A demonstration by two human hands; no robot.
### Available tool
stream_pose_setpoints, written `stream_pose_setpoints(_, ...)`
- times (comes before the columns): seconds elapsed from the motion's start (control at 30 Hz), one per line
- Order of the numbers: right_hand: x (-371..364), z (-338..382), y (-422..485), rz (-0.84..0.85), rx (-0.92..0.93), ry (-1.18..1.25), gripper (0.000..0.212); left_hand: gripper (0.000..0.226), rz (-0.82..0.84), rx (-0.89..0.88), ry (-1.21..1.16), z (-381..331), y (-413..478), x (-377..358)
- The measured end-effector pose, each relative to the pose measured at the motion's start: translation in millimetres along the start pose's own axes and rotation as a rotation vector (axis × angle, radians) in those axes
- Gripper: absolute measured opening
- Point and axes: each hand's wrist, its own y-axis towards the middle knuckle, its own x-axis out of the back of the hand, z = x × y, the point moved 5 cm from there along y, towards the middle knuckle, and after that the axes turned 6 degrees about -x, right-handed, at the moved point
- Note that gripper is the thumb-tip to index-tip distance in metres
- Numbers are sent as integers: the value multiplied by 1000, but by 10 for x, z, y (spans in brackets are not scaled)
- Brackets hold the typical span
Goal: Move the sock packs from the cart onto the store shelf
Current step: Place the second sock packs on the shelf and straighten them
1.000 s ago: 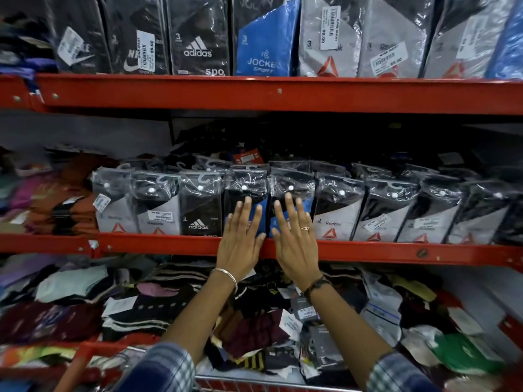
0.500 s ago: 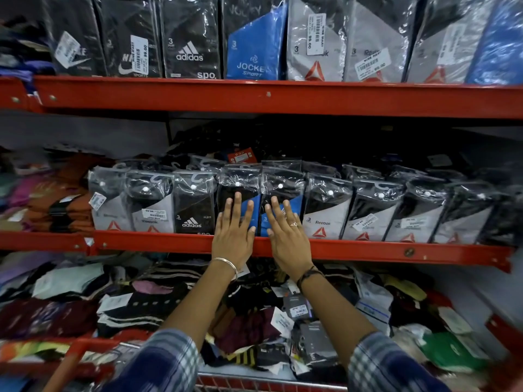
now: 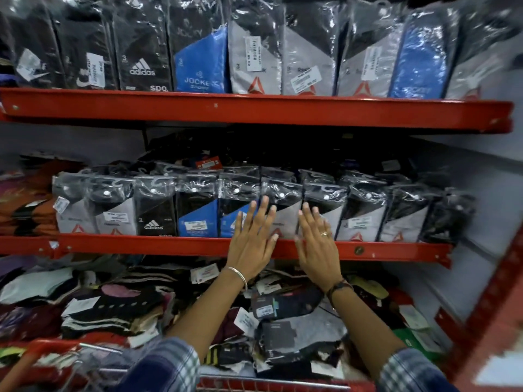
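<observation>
Since half a second ago both hands have slid rightward along the middle shelf, from the blue Jockey packs to the grey Reebok packs. In the head view I see the left hand and right hand flat, fingers spread, gripping nothing, palms pressing the upright pack faces. The row runs left to right just ahead; the cart rim lies below.
</observation>
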Motion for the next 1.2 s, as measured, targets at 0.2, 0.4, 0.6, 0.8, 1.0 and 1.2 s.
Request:
stream_pose_setpoints(0.2,134,-704,51,-134,-69,-195,60,71,-31,-104,15,-470,337,-295)
stream_pose_setpoints(0.4,111,-1044,184,-248,50,-238,68,64,-47,-241,194,-697,629,-592)
stream_pose_setpoints(0.6,-26,-1175,261,-270,113,-231,61,60,-154,-307,311,-688,742,-776)
stream_pose_setpoints(0.8,-91,-1177,306,-278,126,-198,59,60,-176,-280,346,-704,757,-859)
stream_pose_setpoints(1.0,-110,-1174,319,-248,130,-197,58,61,-152,-277,378,-722,766,-853)
stream_pose_setpoints(1.2,73,-1086,250,-182,84,-144,58,61,-85,-281,329,-761,691,-631)
